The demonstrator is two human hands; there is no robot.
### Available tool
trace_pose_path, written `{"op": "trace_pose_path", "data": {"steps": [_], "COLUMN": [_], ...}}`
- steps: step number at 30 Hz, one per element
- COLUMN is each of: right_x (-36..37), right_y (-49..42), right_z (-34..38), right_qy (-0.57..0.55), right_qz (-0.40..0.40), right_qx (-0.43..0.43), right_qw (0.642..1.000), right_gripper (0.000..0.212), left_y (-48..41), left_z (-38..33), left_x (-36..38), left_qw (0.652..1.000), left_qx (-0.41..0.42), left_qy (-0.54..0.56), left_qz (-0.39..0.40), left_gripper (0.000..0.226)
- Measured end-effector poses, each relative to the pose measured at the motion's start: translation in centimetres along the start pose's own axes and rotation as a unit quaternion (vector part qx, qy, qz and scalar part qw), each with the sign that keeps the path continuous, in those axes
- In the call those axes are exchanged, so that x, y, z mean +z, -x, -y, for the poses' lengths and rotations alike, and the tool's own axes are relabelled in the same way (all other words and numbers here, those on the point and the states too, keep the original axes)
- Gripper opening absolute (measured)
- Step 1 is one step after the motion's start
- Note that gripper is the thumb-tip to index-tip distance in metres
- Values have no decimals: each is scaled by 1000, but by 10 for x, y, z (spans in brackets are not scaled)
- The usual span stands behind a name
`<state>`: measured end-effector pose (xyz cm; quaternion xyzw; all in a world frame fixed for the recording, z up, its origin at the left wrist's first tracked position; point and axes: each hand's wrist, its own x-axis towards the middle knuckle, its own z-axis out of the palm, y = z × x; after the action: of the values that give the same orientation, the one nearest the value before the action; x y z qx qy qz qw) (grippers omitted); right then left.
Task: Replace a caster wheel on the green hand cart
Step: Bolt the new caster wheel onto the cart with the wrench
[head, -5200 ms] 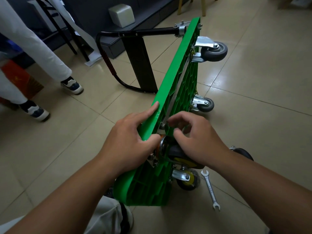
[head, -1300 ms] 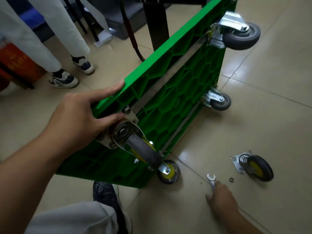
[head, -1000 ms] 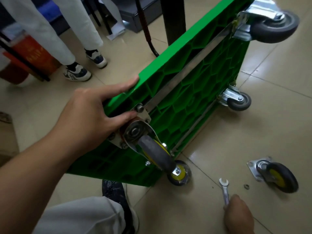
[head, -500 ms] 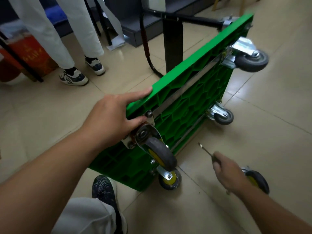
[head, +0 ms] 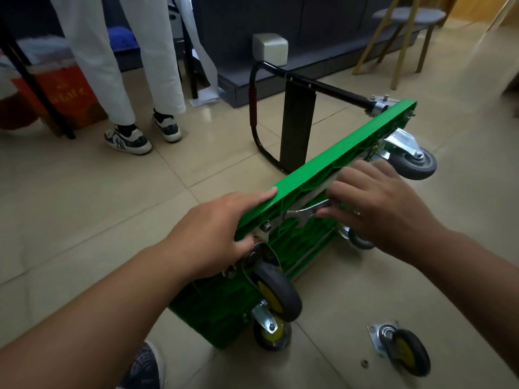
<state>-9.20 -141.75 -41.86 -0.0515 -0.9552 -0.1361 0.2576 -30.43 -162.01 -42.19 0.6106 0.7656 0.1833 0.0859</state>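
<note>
The green hand cart (head: 314, 169) stands on its long edge on the floor, underside facing right. My left hand (head: 216, 228) holds its near top corner, thumb beside the mounting plate of a yellow-hubbed caster (head: 276, 287). My right hand (head: 376, 203) pinches a silver open-end wrench (head: 302, 214), its jaw close to a bolt (head: 265, 226) on that plate. A loose caster (head: 401, 349) lies on the floor at the right, with a small nut (head: 364, 363) beside it.
The cart's black handle (head: 297, 122) lies folded out behind. A larger grey caster (head: 412, 161) sticks out at the far end. A person in white trousers and sneakers (head: 127, 138) stands at the left by a red box (head: 64, 99). A stool (head: 404, 37) stands at the back right.
My right hand picked the wrench off the floor and raised it to the cart's upper edge near the caster plate. My left hand kept hold of the cart's corner.
</note>
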Motion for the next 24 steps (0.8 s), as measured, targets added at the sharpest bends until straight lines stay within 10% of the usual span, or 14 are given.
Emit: {"op": "trace_pose_path", "data": {"steps": [14,24], "right_x": [53,94], "right_y": [-12,12], "right_z": [5,28], "right_qy": [13,-104], "right_qz": [-102,-18], "right_qx": [-62,21], "right_qw": [993,994], "right_gripper": [42,46], "left_y": [-1,-1], "left_z": [1,-1], "left_x": [0,2], "left_qw": [999,999], "left_qx": [-28,-20], "left_qy": [35,17], "left_qz": [4,-24], "left_gripper": [86,80]}}
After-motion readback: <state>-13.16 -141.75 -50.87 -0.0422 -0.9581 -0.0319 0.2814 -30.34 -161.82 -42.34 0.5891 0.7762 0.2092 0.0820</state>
